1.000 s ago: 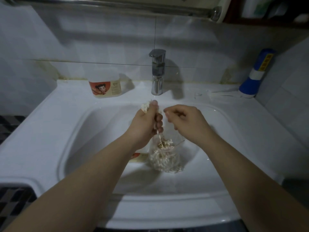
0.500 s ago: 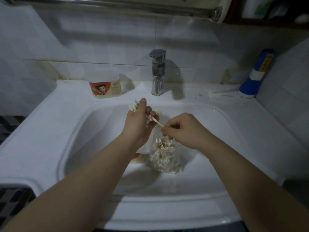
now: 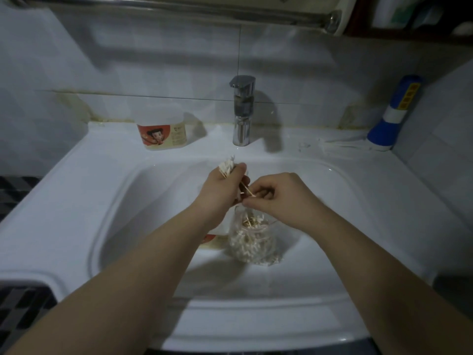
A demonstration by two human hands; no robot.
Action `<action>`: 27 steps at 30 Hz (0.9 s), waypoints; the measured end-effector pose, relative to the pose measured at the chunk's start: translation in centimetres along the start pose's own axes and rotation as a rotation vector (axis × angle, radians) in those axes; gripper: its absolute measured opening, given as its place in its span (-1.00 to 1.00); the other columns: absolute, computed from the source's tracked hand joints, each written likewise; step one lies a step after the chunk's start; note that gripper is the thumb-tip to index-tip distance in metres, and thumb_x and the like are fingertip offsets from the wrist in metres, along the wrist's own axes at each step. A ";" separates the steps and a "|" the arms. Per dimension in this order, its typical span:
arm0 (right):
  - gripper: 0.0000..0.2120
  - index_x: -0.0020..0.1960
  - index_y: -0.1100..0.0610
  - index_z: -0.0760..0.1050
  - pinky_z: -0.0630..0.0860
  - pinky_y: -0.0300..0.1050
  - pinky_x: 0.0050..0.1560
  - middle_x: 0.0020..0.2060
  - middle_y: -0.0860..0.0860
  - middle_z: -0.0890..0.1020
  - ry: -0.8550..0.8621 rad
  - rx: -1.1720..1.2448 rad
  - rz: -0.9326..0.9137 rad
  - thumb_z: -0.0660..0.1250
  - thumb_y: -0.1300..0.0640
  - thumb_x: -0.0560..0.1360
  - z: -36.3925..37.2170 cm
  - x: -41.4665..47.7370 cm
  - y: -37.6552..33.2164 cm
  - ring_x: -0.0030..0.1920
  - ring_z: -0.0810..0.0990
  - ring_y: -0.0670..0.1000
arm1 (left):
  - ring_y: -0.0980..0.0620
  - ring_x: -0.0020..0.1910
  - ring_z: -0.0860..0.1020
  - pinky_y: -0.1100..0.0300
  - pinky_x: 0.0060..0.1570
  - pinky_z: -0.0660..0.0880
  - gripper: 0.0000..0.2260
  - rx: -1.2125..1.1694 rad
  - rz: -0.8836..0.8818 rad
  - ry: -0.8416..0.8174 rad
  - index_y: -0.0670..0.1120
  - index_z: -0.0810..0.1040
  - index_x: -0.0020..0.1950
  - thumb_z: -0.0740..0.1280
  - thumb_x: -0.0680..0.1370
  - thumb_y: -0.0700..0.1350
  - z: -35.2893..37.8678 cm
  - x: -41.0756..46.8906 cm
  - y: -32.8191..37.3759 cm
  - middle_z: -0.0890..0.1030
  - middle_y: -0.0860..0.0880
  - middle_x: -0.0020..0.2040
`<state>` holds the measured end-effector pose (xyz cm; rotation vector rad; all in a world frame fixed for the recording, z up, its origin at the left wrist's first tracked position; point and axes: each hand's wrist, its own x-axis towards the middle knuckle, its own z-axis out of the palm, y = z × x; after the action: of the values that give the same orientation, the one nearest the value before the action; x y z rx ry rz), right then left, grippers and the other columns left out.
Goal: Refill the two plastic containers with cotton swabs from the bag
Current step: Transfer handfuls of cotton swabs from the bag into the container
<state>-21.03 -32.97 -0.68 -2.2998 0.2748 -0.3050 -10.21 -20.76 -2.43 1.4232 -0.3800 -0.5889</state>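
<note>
White porcelain fills most of my view: the sink (image 3: 102,175) spreads across the middle of the frame, and both of my operator's bare forearms reach in from the lower edge and meet over the basin.

The left hand (image 3: 217,190) sits at centre, its fingers (image 3: 240,167) curled tight round a bundle of cotton swabs (image 3: 226,165), whose white tips poke out above the fist towards the faucet (image 3: 242,111). The right hand (image 3: 281,198) is just beside it, touching or nearly so. Its thumb and forefinger pinch a single swab (image 3: 248,192) by the wooden stick, which slants up into the left fist; the other fingers are curled under.

Directly below the hands, a clear plastic bag (image 3: 252,243) lies in the basin with its mouth gaping upward, holding a loose heap of swabs. I cannot tell whether the right hand touches the bag's rim.

One container (image 3: 163,133) stands upright on the surface at the back, left of the faucet, translucent with a red cartoon label; I cannot make out what is in it. A second container (image 3: 211,239) lies in the basin just left of the bag, mostly hidden under the left wrist, only a red and cream strip showing.

At upper right a blue and white flashlight (image 3: 394,111) leans in the tiled corner.
</note>
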 end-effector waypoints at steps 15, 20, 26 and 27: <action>-0.81 -0.24 -0.01 0.66 0.42 -0.38 -0.33 -0.38 -0.06 0.64 -0.006 0.062 -0.085 0.63 -0.05 0.34 0.3 -0.1 0.2 -0.41 0.50 -0.22 | 0.04 -0.43 0.46 0.23 -0.48 0.39 -0.83 -0.046 0.026 -0.062 -0.10 0.46 -0.07 0.29 0.68 -0.07 0.3 -0.5 0.3 0.46 -0.01 -0.34; -0.66 -0.23 -0.06 0.45 0.38 -0.34 -0.26 -0.28 -0.12 0.52 0.157 -0.127 -0.172 0.64 -0.02 0.32 0.5 0.4 0.7 -0.29 0.48 -0.16 | 0.05 -0.41 0.48 0.16 -0.33 0.49 -0.80 -0.013 -0.044 -0.177 -0.17 0.56 -0.06 0.32 0.66 -0.05 0.3 -0.7 0.4 0.50 -0.07 -0.34; -0.06 0.56 -0.16 0.19 0.40 -0.24 0.32 0.51 -0.22 0.24 0.101 -0.269 -0.271 0.62 -0.11 0.33 0.2 0.1 0.2 0.48 0.29 -0.16 | -0.03 -0.26 0.62 0.13 -0.24 0.57 -0.76 -0.058 -0.080 -0.243 -0.20 0.60 -0.07 0.32 0.67 -0.07 0.3 -0.9 0.4 0.64 -0.12 -0.24; -0.01 0.61 -0.12 0.15 0.36 -0.22 0.39 0.58 -0.18 0.18 0.028 -0.278 -0.283 0.62 -0.08 0.34 0.2 0.1 0.0 0.54 0.22 -0.15 | -0.06 -0.18 0.65 0.10 -0.20 0.59 -0.80 -0.076 -0.063 -0.253 -0.23 0.60 0.02 0.31 0.67 -0.10 0.3 -1.0 0.3 0.66 -0.15 -0.18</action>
<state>-20.84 -32.89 -0.82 -2.6137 0.0017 -0.4663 -11.18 -20.38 -2.02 1.2943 -0.5088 -0.8307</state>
